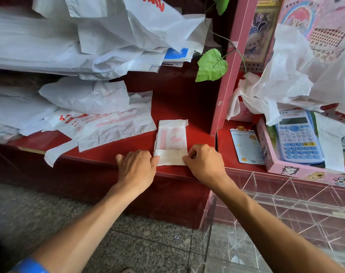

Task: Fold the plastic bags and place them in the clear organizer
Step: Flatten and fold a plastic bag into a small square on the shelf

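Bag strip point(170, 141) lies flat on the red shelf point(179, 103), near the front edge, long axis pointing away from me. Near end already turned up into a short flap; I judge I'm rolling or folding it from the bottom toward the far end.

Left hand point(137, 167) sits at the flap's left corner, fingertips pinching the edge. Right hand point(202, 162) mirrors it at the right corner, fingers curled, pinching the fold. Both corners held so the fold stays square and the slippery plastic doesn't spring open. The strip runs straight out from between my hands.

Unfolded bags point(100, 123) lie spread and heaped to the left on the same shelf, more draped at upper right. Clear organizer point(297, 209) stands low to my right, just below the shelf. Short reach for the drop, I'd judge.
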